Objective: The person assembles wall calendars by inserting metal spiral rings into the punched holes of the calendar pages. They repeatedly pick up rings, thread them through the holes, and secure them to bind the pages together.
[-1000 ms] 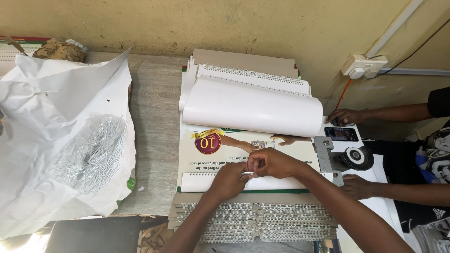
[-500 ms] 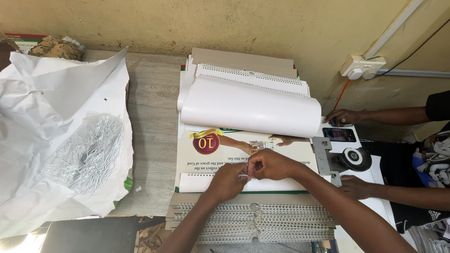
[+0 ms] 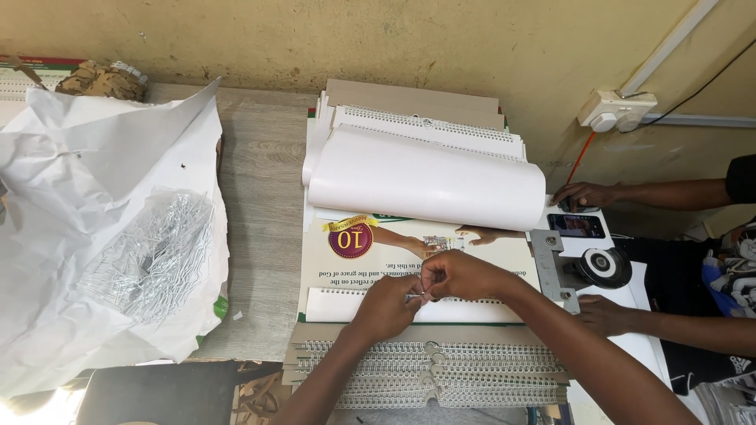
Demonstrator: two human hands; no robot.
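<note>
Both hands — left hand (image 3: 387,307), right hand (image 3: 457,275) — pinch wire hanger (image 3: 415,297) over calendar (image 3: 409,260).

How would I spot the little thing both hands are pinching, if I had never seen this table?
Start at the big rolled-back white sheet in the middle of the wooden table. Just below it, the left hand and right hand meet over the printed page. Between their fingertips is a small bent wire piece, thin and silvery, unlike the flat paper around it.

This looks like a small print-binding workshop: stacks of wire-bound calendars (image 3: 429,382) on a wooden table (image 3: 264,181), a heap of loose binding wires (image 3: 150,252) on white paper, probably a punching tool (image 3: 587,267).
</note>
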